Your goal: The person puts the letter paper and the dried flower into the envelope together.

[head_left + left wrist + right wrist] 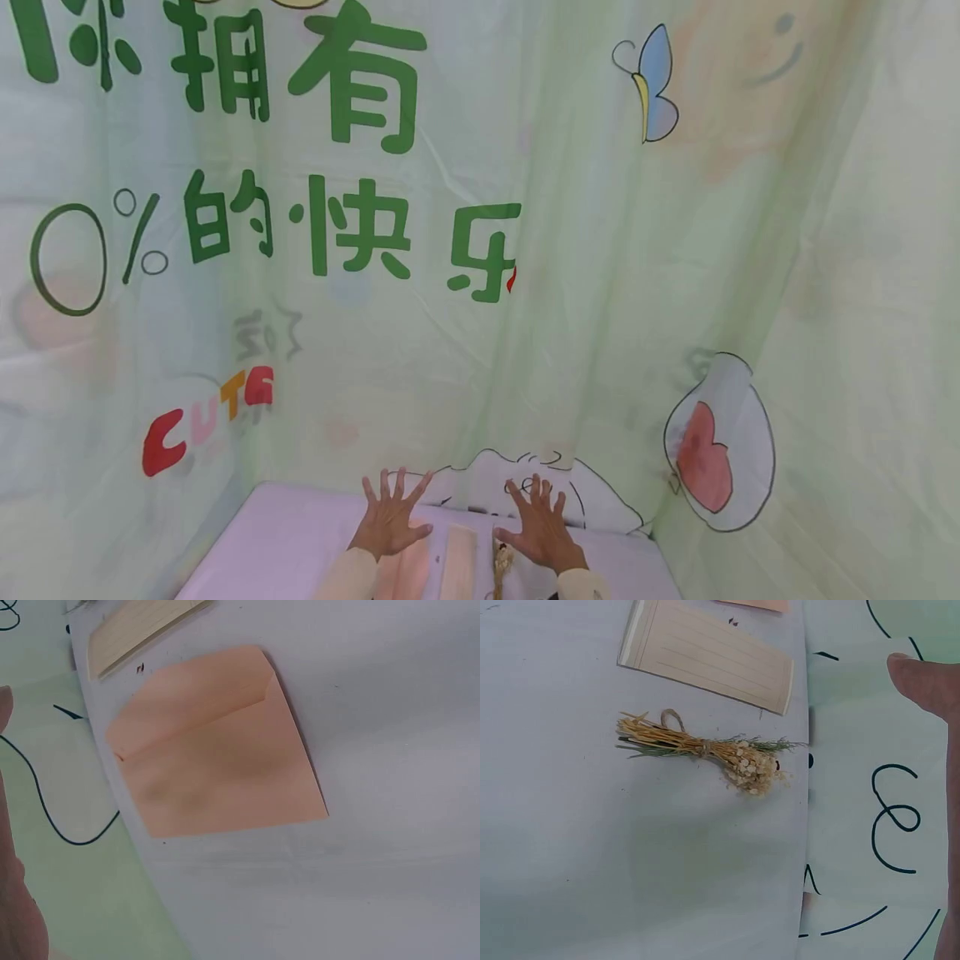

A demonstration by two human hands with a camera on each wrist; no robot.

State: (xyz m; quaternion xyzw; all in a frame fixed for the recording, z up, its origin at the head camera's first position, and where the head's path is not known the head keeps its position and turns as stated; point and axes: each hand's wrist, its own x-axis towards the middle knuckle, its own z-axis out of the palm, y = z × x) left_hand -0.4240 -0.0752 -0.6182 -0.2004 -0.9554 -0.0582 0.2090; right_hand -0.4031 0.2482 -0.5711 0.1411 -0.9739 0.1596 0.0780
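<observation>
A: What was the setting, starting with the big things?

B: A curtain (390, 400), printed with green characters, hung beyond the paper (709, 652). The table (288, 533) spread out beneath it, pale and smooth.

A: And on the table?

B: To the left of the paper lay the envelope (217, 772), flat, with its flap (195, 690) turned out (whether anything sat inside, I couldn't tell). The paper itself lay flat, with ruled lines across it. Right of the paper were the flowers (705, 746), a dried bunch tied round the stems.

A: How far along was it all?

B: Barely begun, I'd judge. The three pieces lay apart in a row; nothing was folded, closed or joined to anything else. Whatever handling they called for, all of it seemed left to do.

A: And the hands?

B: Both were wide open, fingers spread. The left hand (387, 521) was raised to the left of the paper, on the envelope's side. The right hand (542, 527) was raised to the right of it, on the flowers' side.

A: Holding anything?

B: Nothing, either of them. The wrist views showed neither one touching the envelope, the paper or the flowers.
</observation>
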